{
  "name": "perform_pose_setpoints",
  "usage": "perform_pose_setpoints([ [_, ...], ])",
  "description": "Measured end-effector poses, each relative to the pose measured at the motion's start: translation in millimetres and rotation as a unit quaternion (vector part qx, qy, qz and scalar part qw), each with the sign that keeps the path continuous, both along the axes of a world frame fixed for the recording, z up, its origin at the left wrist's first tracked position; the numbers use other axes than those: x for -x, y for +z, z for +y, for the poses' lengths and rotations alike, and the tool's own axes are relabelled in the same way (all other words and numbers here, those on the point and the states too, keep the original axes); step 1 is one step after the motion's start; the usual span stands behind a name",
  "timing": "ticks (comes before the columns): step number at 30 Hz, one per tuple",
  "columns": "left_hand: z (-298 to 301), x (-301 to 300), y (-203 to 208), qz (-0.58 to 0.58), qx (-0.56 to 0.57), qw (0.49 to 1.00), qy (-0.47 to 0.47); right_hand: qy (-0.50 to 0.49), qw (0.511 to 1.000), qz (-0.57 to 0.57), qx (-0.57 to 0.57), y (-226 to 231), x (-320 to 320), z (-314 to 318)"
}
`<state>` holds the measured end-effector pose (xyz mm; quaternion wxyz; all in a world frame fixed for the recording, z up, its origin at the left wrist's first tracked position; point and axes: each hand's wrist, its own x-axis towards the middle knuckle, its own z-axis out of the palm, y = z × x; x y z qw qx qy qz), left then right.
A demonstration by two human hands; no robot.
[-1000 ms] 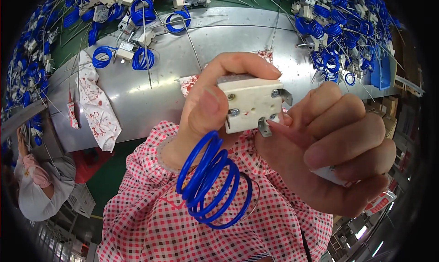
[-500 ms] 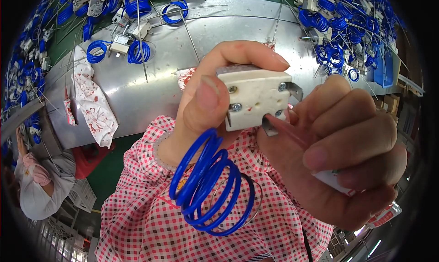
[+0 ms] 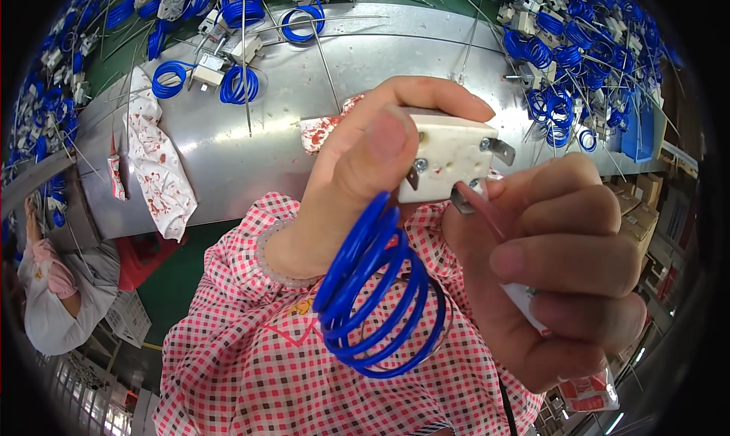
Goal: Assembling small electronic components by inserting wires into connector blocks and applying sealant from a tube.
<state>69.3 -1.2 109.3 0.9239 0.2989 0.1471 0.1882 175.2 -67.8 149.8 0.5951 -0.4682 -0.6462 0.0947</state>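
Between the thumb and fingers of my left hand (image 3: 357,151) is a capillary thermostat, its off-white block (image 3: 449,158) facing up with screws and bent metal tabs. The thermostat's blue coiled tube (image 3: 372,314) hangs below, in front of my checked clothing. Wrapped in the curled fingers of my right hand (image 3: 570,246) is a small squeeze tube (image 3: 525,303), white with a reddish translucent nozzle (image 3: 487,214). Its tip meets the block's lower edge, beside a screw; whether anything comes out cannot be made out.
Beyond my hands lies a metal tabletop (image 3: 251,154) with a red-stained white cloth (image 3: 158,162) and another small tube (image 3: 116,177). Thermostats pile up at far right (image 3: 559,55) and far left. A blue bin (image 3: 642,135) stands right. Another person (image 3: 61,291) is at left.
My left hand has shifted right with the thermostat and its coil. My right hand has come a little left, the nozzle tip staying at the block's lower edge.
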Motion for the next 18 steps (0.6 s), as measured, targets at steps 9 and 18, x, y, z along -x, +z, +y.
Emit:
perform_pose_setpoints([
  [9,4.1,-0.7,2.4,0.003,0.066,0.998,-0.018,-0.005,0.998,-0.052,-0.019,-1.7,-3.9,1.5],
  [18,7.5,-3.5,3.5,0.01,0.105,0.994,-0.023,0.009,0.999,-0.045,-0.015,-3.3,-4.8,7.2],
])
